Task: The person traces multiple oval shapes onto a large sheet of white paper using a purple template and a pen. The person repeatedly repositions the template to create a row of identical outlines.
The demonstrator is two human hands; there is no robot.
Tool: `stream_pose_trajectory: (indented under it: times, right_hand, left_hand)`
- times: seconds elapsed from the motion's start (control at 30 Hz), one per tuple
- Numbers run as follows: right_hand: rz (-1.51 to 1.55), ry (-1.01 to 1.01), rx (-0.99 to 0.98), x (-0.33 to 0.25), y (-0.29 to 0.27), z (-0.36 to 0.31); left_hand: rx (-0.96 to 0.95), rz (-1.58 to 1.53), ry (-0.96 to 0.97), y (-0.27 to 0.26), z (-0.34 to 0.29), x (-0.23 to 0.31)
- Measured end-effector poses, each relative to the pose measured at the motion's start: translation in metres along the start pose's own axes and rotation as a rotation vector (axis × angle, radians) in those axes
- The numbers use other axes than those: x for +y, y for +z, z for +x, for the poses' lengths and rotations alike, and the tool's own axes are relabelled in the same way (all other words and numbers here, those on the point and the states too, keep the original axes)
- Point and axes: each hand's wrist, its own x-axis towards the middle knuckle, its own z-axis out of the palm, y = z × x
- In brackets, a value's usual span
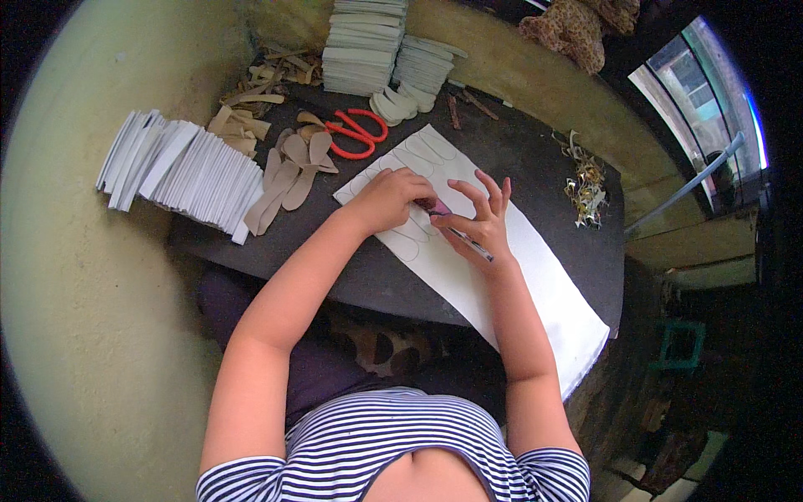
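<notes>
A long white sheet (pixel 535 276) lies slantwise across the dark table, with rounded outlines drawn on its far end. Over those outlines, my left hand (pixel 391 199) rests on the sheet with its fingers curled in. A small pinkish-purple piece (pixel 441 207) shows at its fingertips; its kind is unclear, and the curled fingers hide part of it. Close beside it, my right hand (pixel 481 222) pinches a slim pen (pixel 475 246) between thumb and finger. The other fingers of that hand are raised and spread. The pen slants back toward my right wrist.
Orange-handled scissors (pixel 358 135) lie beyond my left hand, near beige sole-shaped cutouts (pixel 293 167). A row of white strips (pixel 196 171) stands at the left. Tall stacks of pale pieces (pixel 364 46) are at the back. Curly scraps (pixel 587 188) lie right.
</notes>
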Motion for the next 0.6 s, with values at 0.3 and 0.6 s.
stream_pose_trajectory:
  times: [0.3,0.6]
  right_hand:
    - [-0.012,-0.028,0.015,0.0033,0.006,-0.0029]
    - [-0.003,-0.029,-0.002,0.0015,0.0062,0.0009]
  left_hand:
    - [0.011,0.006,0.016,0.0002,0.0005,-0.0006]
    - [0.004,-0.002,0.017,-0.0004,0.001,0.0]
